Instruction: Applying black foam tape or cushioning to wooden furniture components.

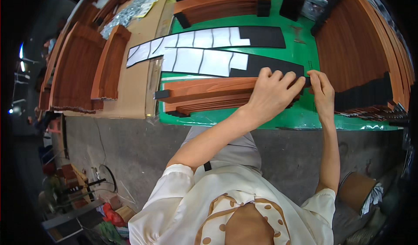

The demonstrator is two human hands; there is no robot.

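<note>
Near the table's front edge lies a stack of reddish-brown wooden slats (209, 92), with a black wrap (162, 94) on the top slat's left end. My left hand (274, 90) is closed over the top slat near its right end, fingers bent across the upper edge. My right hand (322, 92) pinches a small black strip at that same end; the fingers partly hide it. Just behind the slats, two black sheets (272, 63) carry white backing pieces (204, 62) divided by dark lines. The nearer sheet reaches close to both hands.
Brown slats with black ends are stacked at the back (222, 8) and right (357, 49) of the green tabletop (302, 51). On the left, more brown boards (78, 66) stand on cardboard (143, 84), near a heap of small metal parts (126, 16). A brown drum (357, 192) stands on the floor.
</note>
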